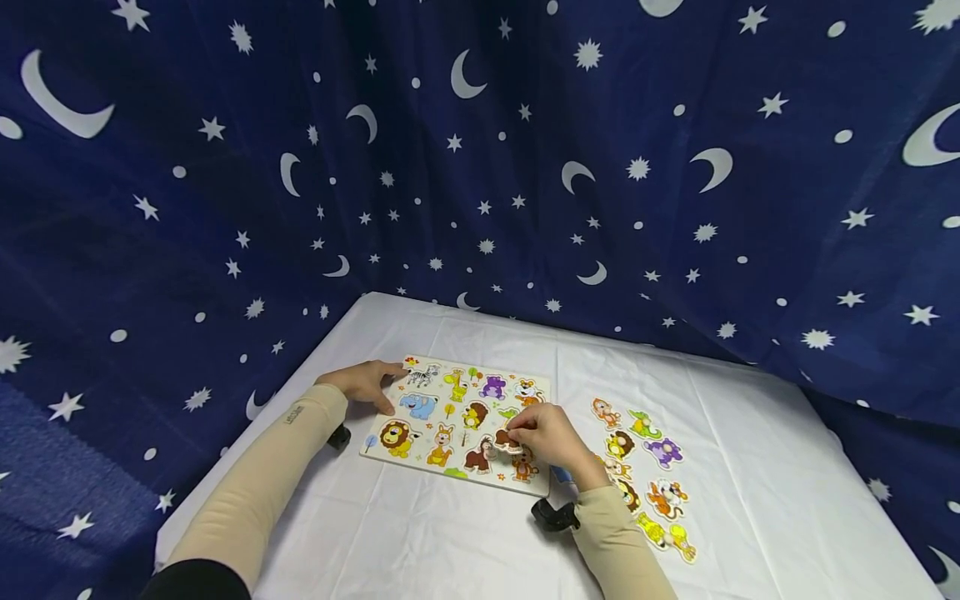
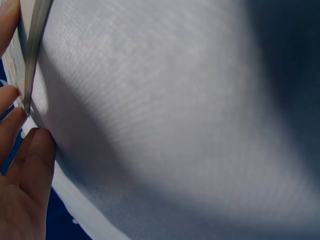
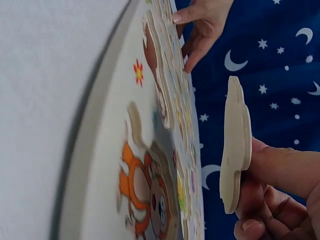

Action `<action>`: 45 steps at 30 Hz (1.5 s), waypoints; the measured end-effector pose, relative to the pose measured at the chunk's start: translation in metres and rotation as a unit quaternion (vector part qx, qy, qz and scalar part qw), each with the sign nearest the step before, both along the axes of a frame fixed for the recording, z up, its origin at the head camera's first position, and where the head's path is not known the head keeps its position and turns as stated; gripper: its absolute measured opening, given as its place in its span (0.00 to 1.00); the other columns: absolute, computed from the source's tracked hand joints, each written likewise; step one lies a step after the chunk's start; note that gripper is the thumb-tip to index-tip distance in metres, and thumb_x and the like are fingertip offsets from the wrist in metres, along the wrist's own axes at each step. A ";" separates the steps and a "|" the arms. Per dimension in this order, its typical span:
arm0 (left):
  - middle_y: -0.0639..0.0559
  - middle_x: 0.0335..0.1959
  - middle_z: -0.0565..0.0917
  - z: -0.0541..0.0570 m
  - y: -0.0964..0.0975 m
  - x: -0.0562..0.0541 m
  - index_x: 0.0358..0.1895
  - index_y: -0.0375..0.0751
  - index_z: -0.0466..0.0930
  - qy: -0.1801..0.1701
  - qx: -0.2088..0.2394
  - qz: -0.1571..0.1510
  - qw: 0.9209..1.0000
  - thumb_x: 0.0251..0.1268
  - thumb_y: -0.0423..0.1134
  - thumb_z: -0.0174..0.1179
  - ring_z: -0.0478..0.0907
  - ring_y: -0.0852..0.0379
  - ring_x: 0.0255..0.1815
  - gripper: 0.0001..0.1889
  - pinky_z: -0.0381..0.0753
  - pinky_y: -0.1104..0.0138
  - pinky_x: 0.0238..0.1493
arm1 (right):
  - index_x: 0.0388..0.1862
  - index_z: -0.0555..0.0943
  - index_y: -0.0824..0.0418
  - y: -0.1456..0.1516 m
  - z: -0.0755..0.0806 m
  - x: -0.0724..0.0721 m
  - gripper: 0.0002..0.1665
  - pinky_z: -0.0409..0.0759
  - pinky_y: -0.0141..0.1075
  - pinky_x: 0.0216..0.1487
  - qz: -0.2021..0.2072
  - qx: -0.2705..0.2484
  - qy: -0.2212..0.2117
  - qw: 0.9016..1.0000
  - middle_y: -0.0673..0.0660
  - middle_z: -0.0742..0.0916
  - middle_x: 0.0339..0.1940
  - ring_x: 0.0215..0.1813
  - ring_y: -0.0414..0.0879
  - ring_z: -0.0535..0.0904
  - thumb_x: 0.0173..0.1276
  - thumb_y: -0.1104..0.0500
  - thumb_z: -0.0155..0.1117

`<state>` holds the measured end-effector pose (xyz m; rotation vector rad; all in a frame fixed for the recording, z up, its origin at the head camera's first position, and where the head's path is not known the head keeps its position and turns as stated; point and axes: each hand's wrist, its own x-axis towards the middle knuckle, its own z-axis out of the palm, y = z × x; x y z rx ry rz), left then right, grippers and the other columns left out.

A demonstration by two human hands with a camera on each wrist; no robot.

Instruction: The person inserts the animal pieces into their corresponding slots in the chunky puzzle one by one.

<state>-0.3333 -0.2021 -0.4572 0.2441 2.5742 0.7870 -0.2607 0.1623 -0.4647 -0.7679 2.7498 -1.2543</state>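
A flat wooden puzzle board (image 1: pixel 543 483) with printed animals lies on the white-covered table. My right hand (image 1: pixel 555 437) pinches a brown animal puzzle piece (image 1: pixel 507 442) between thumb and fingers, over the board's lower right part. In the right wrist view the piece's plain wooden back (image 3: pixel 235 150) faces the camera, tilted up on edge and apart from the board. Beside the held piece is a brown horse picture (image 1: pixel 478 457), with an orange monkey picture (image 1: pixel 524 468) to its right. At the board's left edge my left hand (image 1: pixel 365 385) rests with fingers extended, touching the edge.
Right of the board lie loose pieces, among them a crocodile (image 1: pixel 645 425), a purple hippo (image 1: pixel 663 452) and a tiger (image 1: pixel 666 500). A blue piece (image 1: pixel 562 475) shows partly under my right wrist. Dark blue curtains (image 1: pixel 450 208) with moons and stars hang behind the table.
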 end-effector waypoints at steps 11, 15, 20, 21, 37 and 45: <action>0.41 0.80 0.59 0.000 -0.001 0.002 0.75 0.45 0.65 -0.002 -0.001 0.003 1.000 0.45 0.39 0.80 0.49 0.37 0.82 0.49 0.49 0.44 0.81 | 0.34 0.89 0.65 -0.016 -0.004 0.003 0.04 0.81 0.27 0.37 0.010 -0.009 -0.008 1.000 0.58 0.90 0.33 0.34 0.39 0.82 0.61 0.67 0.70; 0.42 0.80 0.59 -0.002 -0.002 0.003 0.75 0.46 0.65 -0.004 -0.004 0.004 1.000 0.45 0.39 0.80 0.49 0.38 0.82 0.49 0.49 0.44 0.81 | 0.34 0.89 0.64 -0.020 -0.006 0.005 0.04 0.81 0.27 0.35 0.017 -0.016 -0.014 1.000 0.57 0.90 0.32 0.32 0.36 0.81 0.61 0.67 0.71; 0.42 0.80 0.59 -0.004 -0.002 0.003 0.75 0.47 0.66 -0.004 -0.008 0.002 1.000 0.45 0.40 0.80 0.49 0.38 0.82 0.49 0.49 0.44 0.81 | 0.33 0.89 0.65 -0.025 -0.010 0.008 0.03 0.80 0.26 0.32 0.031 -0.022 -0.010 0.999 0.57 0.90 0.30 0.30 0.32 0.79 0.60 0.68 0.71; 0.42 0.80 0.60 -0.005 -0.001 0.003 0.75 0.47 0.66 -0.005 -0.008 0.003 1.000 0.45 0.40 0.80 0.49 0.38 0.82 0.49 0.49 0.44 0.81 | 0.33 0.90 0.65 -0.026 -0.011 0.008 0.03 0.80 0.26 0.32 0.033 -0.021 -0.007 0.999 0.56 0.90 0.30 0.30 0.31 0.79 0.60 0.67 0.71; 0.45 0.81 0.58 -0.003 0.000 0.001 0.75 0.48 0.65 -0.006 -0.011 0.009 1.000 0.44 0.40 0.80 0.48 0.39 0.82 0.49 0.48 0.44 0.81 | 0.31 0.90 0.61 -0.035 -0.018 0.009 0.03 0.80 0.27 0.39 0.041 -0.015 -0.009 0.999 0.53 0.90 0.31 0.36 0.35 0.80 0.58 0.66 0.74; 0.44 0.80 0.59 0.000 0.001 0.001 0.75 0.47 0.65 0.000 -0.008 0.002 1.000 0.45 0.39 0.79 0.49 0.39 0.82 0.49 0.48 0.44 0.81 | 0.31 0.90 0.63 -0.037 -0.020 0.010 0.03 0.80 0.26 0.35 0.057 -0.027 -0.023 0.998 0.54 0.90 0.30 0.33 0.32 0.78 0.57 0.67 0.73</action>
